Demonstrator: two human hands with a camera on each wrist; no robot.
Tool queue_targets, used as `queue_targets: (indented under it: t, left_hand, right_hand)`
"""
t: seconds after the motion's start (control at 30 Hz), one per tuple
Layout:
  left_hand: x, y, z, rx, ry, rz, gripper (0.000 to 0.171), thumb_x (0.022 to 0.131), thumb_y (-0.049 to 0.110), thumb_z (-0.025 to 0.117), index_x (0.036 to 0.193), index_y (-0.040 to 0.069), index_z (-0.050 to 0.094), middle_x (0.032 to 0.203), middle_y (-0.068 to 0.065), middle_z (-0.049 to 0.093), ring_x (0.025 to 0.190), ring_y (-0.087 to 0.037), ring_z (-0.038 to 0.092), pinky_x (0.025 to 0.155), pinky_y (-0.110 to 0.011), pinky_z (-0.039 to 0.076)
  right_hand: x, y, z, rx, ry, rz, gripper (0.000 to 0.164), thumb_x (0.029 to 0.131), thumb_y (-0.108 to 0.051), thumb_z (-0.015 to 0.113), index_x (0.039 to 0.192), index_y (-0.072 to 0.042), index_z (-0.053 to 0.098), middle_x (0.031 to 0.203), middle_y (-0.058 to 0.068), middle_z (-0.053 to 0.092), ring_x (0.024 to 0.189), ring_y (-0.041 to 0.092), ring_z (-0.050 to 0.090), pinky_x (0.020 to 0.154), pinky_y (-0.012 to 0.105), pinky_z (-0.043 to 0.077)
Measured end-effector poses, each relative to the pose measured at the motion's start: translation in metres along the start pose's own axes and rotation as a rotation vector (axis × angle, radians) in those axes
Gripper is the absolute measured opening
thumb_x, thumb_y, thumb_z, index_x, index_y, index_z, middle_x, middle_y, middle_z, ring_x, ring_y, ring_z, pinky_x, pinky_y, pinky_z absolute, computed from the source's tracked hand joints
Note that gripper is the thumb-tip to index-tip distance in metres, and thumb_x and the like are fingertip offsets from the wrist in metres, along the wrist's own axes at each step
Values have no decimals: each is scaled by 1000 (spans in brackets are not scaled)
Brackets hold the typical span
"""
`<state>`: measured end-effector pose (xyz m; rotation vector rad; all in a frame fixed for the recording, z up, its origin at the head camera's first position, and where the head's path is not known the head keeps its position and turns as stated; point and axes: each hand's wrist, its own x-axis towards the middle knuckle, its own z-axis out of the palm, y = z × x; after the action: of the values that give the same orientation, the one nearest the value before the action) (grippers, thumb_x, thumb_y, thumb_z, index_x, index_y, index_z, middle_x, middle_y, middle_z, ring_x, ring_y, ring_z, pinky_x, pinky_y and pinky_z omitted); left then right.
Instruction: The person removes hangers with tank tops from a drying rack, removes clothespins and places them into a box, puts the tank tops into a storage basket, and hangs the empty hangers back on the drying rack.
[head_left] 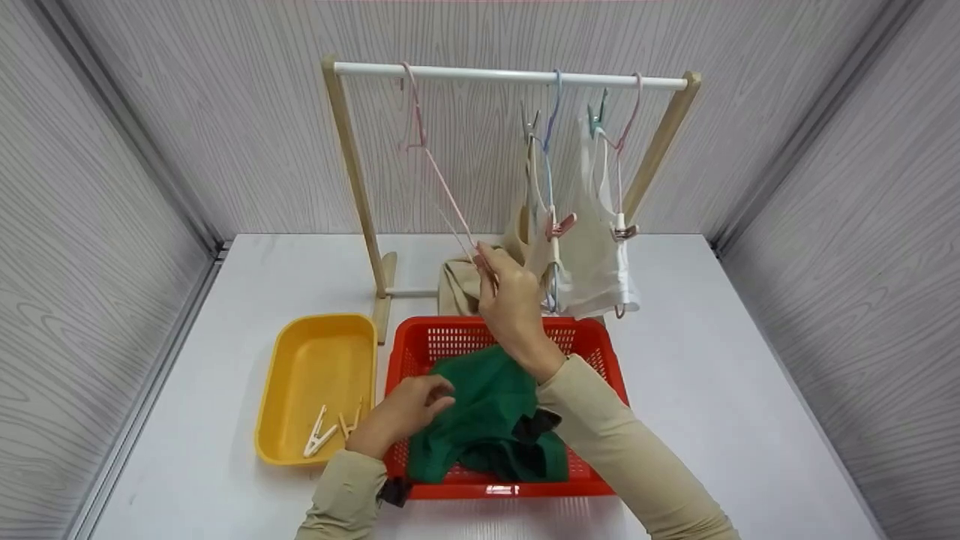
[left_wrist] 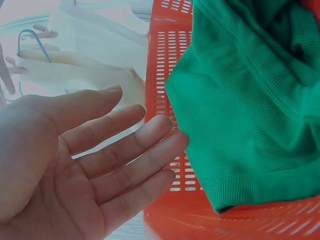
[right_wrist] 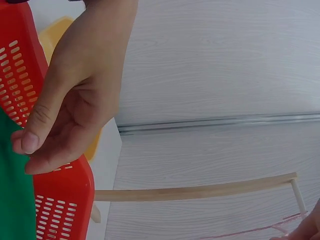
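My right hand [head_left: 514, 300] pinches the lower part of a pink hanger [head_left: 448, 193], whose hook hangs on the rack's white rail [head_left: 480, 73]. In the right wrist view only a bit of my right hand [right_wrist: 306, 227] shows at the bottom right corner. My left hand [head_left: 409, 409] hovers over the left side of the red basket [head_left: 510, 491], fingers relaxed and holding nothing. Beside its fingertips a green ribbed garment [left_wrist: 250, 110] lies crumpled in the basket. In the left wrist view the palm of my left hand [left_wrist: 95, 165] shows, fingers spread.
A yellow tray [head_left: 319, 360] with a few clothespins [head_left: 320, 433] stands left of the basket. On the rack's right, a white top [head_left: 596, 262] hangs clipped to a pink hanger. Beside it a blue hanger [head_left: 553, 124] carries a pale garment. Beige cloth [head_left: 457, 289] shows behind my right hand.
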<state>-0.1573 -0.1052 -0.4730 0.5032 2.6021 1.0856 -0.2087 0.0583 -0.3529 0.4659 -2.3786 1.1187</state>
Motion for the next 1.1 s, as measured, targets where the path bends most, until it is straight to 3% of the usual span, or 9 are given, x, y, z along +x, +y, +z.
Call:
queue_targets:
  t: [0.13,0.27,0.5,0.73,1.1]
  left_hand:
    - [-1,0,1,-10,-4,-11,26,96,18,58,116,2,63,104,-13,69,88,-20,61,89,-43,57]
    - [-2,0,1,-18,-9,-22,27,96,19,58,116,2,62,105,-13,69,89,-20,61,90,-44,57]
    - [-3,-1,2,-30,-10,-19,27,96,19,57,116,2,62,105,-12,69,89,-19,60,90,-44,56]
    - [-1,-2,3,-26,-4,-21,26,96,18,58,116,2,63,104,-12,69,88,-19,61,89,-43,57]
    - [-1,0,4,-14,-1,-11,25,96,19,58,115,3,63,105,-11,69,88,-19,60,89,-42,56]
  right_hand:
    - [-4,1,0,-21,-46,-8,33,95,-4,55,127,6,58,111,20,71,94,27,70,90,36,57]
    - [-8,1,-2,-36,-74,2,39,97,-9,54,133,5,53,119,19,68,106,30,68,97,39,54]
    - [-13,4,-6,-34,-75,-9,38,95,-11,57,131,2,57,123,19,66,114,32,65,101,41,51]
    - [-15,16,-7,-91,3,-81,22,91,-5,61,110,4,68,109,19,70,102,31,69,95,40,55]
    - [-13,20,-26,-124,141,-121,14,89,-3,63,100,2,68,97,18,71,87,29,69,82,38,59]
